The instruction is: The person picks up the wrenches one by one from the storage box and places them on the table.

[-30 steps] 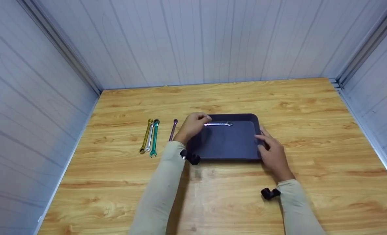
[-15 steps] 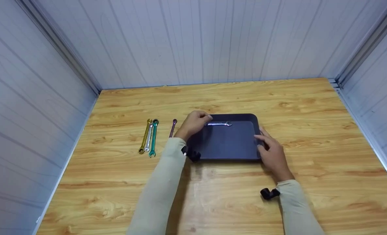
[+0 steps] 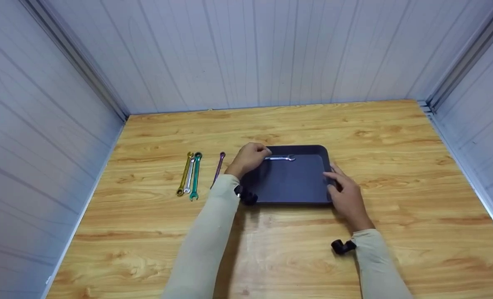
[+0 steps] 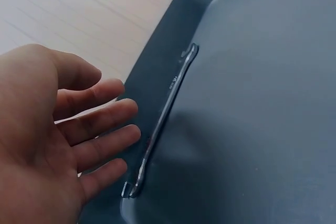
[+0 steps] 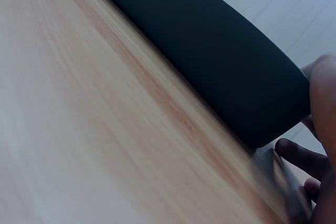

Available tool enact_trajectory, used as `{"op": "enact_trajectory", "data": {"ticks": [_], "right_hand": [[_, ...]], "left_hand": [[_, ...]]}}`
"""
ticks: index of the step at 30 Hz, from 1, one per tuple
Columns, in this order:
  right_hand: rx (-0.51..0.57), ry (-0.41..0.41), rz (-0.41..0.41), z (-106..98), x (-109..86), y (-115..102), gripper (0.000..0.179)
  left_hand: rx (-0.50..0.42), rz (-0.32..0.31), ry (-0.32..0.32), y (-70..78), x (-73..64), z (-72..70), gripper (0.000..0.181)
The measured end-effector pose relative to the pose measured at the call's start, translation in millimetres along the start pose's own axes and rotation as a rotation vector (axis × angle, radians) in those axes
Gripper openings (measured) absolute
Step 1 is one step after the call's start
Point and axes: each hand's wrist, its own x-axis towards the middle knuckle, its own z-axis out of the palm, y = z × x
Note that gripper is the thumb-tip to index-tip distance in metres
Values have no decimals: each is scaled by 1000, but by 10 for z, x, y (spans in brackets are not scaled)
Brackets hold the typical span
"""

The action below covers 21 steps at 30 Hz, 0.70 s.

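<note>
A silver wrench (image 3: 280, 158) lies in the dark rectangular tray (image 3: 292, 182), along its far side. Beside the wrench's left part is my left hand (image 3: 247, 160), over the tray's far left corner. In the left wrist view its fingers (image 4: 107, 140) are loosely bent and hold nothing, with the wrench (image 4: 167, 114) just apart from the fingertips. My right hand (image 3: 348, 197) grips the tray's right rim, with some fingers on the outside. The right wrist view shows only part of that hand, at the corner of the tray's outer wall (image 5: 210, 51).
To the left on the wooden table (image 3: 146, 232) lie a gold wrench (image 3: 185, 174), a silver wrench (image 3: 190, 176) and a green wrench (image 3: 196, 176), side by side. A purple wrench (image 3: 218, 168) lies nearer the tray, partly behind my left sleeve. Panel walls enclose the back and sides.
My left hand and forearm have shifted slightly to the right, uncovering more of the purple wrench. The right hand and tray stay about where they were.
</note>
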Motion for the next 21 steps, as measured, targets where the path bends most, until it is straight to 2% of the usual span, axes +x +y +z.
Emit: {"op": "enact_trajectory", "data": {"ticks": [3, 11, 15, 21], "right_hand": [[-6, 0, -9, 0, 1, 10, 38], [-26, 7, -42, -4, -4, 15, 38], [-21, 8, -43, -2, 1, 24, 39], [-12, 9, -47, -1, 8, 25, 38]], "left_hand": [[31, -4, 1, -20, 2, 9, 25], [13, -17, -28, -45, -11, 19, 26], [-27, -32, -48, -59, -7, 38, 25], [-161, -107, -109, -95, 1, 66, 27]]}}
